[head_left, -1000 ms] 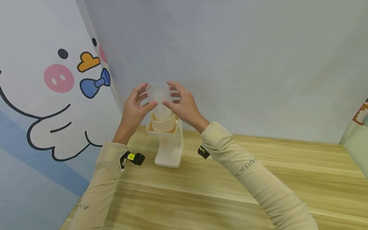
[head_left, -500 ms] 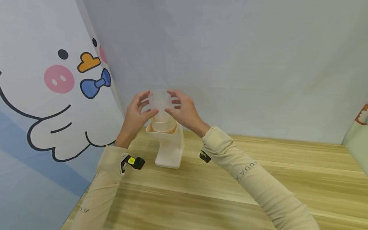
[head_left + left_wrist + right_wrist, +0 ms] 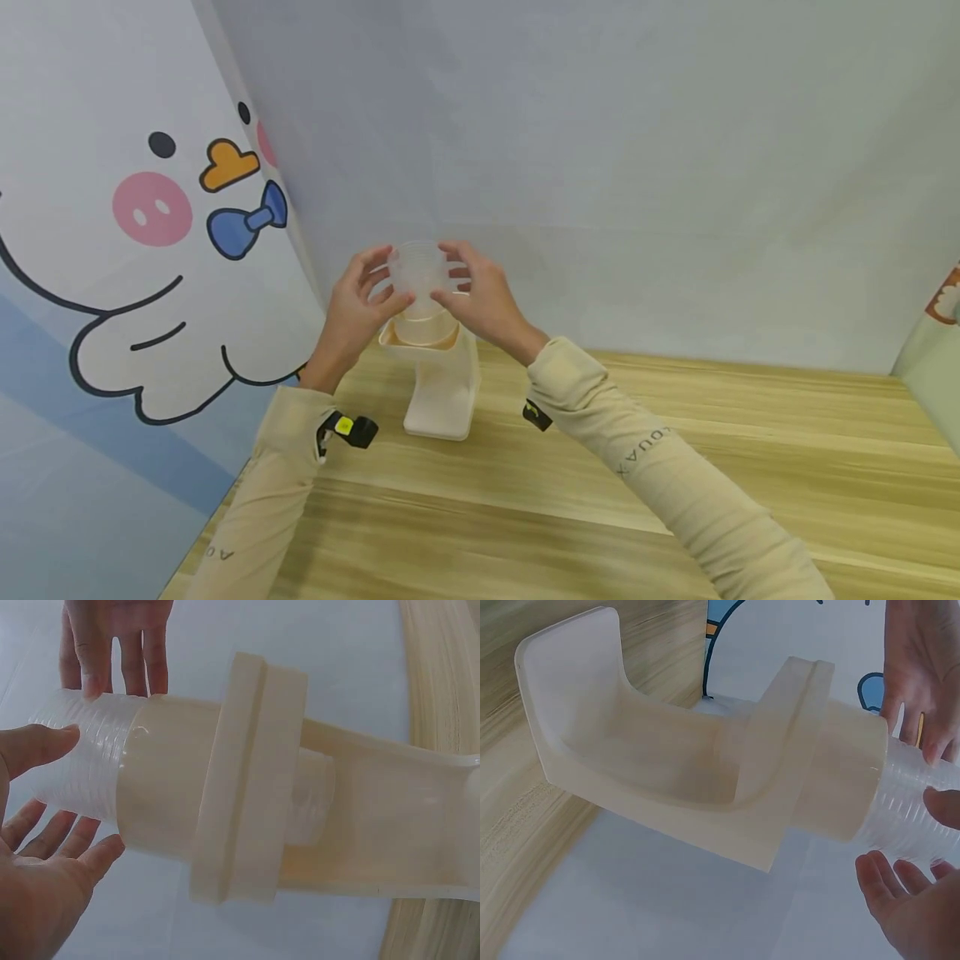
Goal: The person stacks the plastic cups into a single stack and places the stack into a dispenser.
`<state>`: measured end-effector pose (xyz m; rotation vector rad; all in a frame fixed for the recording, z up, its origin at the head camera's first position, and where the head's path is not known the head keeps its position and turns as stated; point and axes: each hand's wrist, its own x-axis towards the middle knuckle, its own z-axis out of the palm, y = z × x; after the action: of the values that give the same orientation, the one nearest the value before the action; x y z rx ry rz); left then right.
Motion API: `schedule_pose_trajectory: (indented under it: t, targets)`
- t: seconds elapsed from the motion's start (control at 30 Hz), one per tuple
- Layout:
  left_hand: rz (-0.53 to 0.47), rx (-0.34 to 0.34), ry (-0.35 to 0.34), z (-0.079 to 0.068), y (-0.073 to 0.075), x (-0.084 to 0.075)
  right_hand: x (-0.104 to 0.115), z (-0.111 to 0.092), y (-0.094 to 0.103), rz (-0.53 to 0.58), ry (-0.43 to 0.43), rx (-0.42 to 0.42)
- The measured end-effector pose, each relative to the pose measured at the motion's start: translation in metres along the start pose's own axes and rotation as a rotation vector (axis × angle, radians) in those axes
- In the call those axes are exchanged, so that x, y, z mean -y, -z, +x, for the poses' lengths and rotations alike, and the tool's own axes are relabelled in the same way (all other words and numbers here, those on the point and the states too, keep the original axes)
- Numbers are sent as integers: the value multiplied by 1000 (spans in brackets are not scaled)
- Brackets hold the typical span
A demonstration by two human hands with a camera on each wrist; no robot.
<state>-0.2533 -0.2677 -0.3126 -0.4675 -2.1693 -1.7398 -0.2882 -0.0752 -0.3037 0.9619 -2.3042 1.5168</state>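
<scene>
A stack of clear plastic cups [image 3: 417, 268] stands upright in the round collar [image 3: 166, 776] of a cream cup dispenser [image 3: 441, 396], its upper part sticking out above the rim. My left hand [image 3: 356, 302] holds the stack from the left, thumb in front and fingers curled round the side. From the opposite side my right hand [image 3: 483, 293] holds it the same way. In both wrist views the fingertips lie right by the collar's rim. Below the dispenser's shelf, the left wrist view shows a cup bottom [image 3: 312, 799] poking through.
The dispenser stands on a wood-grain table [image 3: 600, 483], close to the pale cloth backdrop [image 3: 637, 167]. A cloth with a cartoon bird [image 3: 153, 208] hangs on the left. Wrist cameras are strapped to both sleeves [image 3: 281, 446].
Both hands have moved down with the cup stack, which now sits deeper in the dispenser's collar. The dispenser has stayed in place.
</scene>
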Motion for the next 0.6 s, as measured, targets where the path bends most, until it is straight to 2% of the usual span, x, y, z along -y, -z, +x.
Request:
schedule_pose_trajectory:
  t: [0.2,0.6]
  targets:
    - [14,-12,-9,-2,1,4,-1,-1,-2,3,8,5]
    - [63,16,57,-8,4,10,-5,-7,-9,3,31,-1]
